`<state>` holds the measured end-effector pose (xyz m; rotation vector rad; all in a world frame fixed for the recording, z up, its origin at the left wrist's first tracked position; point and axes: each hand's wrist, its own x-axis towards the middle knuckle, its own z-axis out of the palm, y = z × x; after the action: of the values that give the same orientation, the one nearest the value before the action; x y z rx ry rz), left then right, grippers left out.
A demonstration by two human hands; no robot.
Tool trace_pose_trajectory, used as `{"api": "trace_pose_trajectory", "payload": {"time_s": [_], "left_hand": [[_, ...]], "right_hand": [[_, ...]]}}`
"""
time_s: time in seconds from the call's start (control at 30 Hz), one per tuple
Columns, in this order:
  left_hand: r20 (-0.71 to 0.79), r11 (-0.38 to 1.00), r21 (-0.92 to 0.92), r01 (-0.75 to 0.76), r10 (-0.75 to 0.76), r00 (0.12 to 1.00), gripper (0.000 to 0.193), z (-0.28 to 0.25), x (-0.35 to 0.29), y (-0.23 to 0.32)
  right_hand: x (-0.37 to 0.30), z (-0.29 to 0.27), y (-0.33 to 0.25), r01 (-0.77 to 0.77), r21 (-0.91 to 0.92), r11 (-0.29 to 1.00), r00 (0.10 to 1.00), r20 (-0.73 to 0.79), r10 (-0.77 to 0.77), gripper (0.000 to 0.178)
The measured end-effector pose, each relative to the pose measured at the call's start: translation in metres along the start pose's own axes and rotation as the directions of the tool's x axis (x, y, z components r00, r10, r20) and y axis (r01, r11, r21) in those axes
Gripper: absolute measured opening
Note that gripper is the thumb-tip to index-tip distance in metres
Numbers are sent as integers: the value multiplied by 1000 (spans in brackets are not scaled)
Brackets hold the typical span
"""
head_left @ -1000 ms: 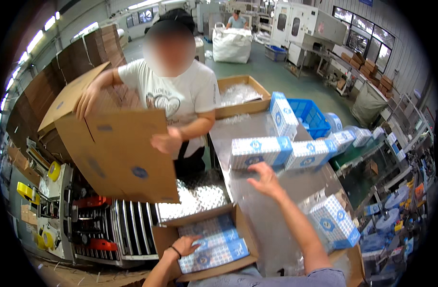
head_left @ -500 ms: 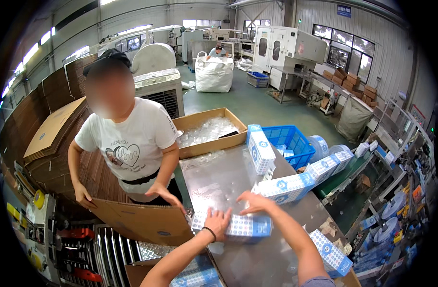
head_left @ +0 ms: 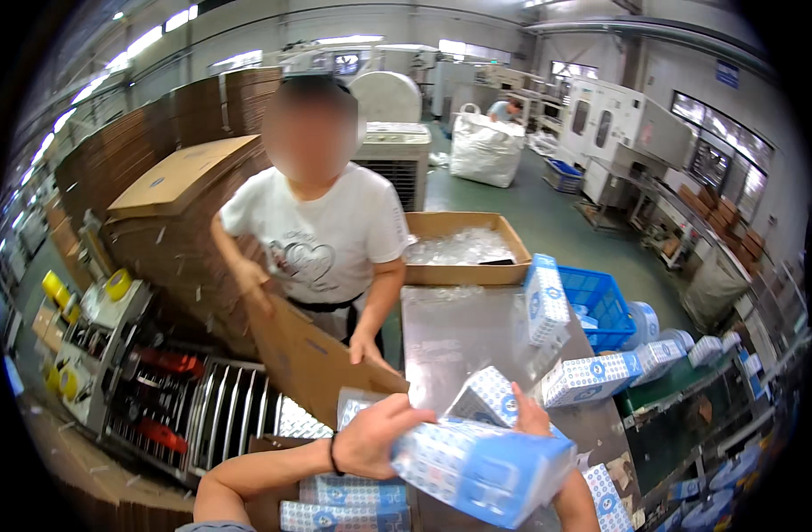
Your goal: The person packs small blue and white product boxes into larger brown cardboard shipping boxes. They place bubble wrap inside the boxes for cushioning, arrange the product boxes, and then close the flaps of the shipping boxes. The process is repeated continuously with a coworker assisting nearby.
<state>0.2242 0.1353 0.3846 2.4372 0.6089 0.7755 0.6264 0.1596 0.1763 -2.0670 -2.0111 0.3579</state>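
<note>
A long white-and-blue plastic-wrapped pack [head_left: 503, 470] is raised and tilted above the near end of the metal table. My left hand [head_left: 375, 436] grips its left end, thumb on top. My right hand [head_left: 533, 413] is partly hidden behind this pack; its fingers are bent against the right end of a second patterned pack [head_left: 484, 396] just beyond. Below my left forearm, an open carton [head_left: 266, 510] holds similar packs [head_left: 348, 517] lying side by side. A co-worker across from me holds a brown cardboard sheet or flap [head_left: 313, 359] upright with both hands.
More packs [head_left: 592, 379] line the right edge of the metal table [head_left: 441, 332]. Beyond stand a blue crate [head_left: 592, 306] and a cardboard tray of clear plastic [head_left: 463, 248]. A roller conveyor [head_left: 228, 412] lies at left, before stacked flat cartons [head_left: 180, 257].
My view has swung left. My hands have lifted a pack off the table and brought it nearer, tilted. The co-worker's hands and the cardboard have shifted, the cardboard now standing more steeply.
</note>
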Motion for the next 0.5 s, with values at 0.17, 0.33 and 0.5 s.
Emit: {"api": "trace_pose_trajectory", "payload": {"time_s": [0.17, 0.33, 0.5], "left_hand": [[-126, 841, -500, 208, -309, 943, 88, -5, -133, -15], [-95, 890, 73, 451, -444, 891, 72, -1, -228, -43], [317, 770, 499, 399, -590, 743, 66, 136, -267, -130]], "right_hand": [[-41, -27, -3, 85, 415, 906, 966, -259, 28, 124], [-96, -84, -67, 214, 974, 72, 955, -224, 196, 93], [-124, -12, -153, 145, 982, -123, 904, -182, -387, 60]]}}
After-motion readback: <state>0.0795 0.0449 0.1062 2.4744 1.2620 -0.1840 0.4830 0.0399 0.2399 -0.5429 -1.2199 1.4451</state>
